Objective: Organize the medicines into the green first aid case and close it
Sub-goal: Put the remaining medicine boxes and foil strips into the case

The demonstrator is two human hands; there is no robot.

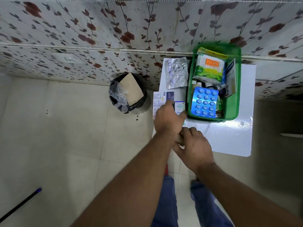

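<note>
Green first aid case point(237, 89) is standing open on the white table point(232, 138), holding a cotton bud pack point(210, 66) with faint orange lettering, too blurred to read, and a blue blister strip point(205, 103). Left hand point(168, 122) is closing on a small white box point(179, 108) just left of the case; right hand point(195, 148) is lying nearby, whether it grips anything I cannot tell.
</note>
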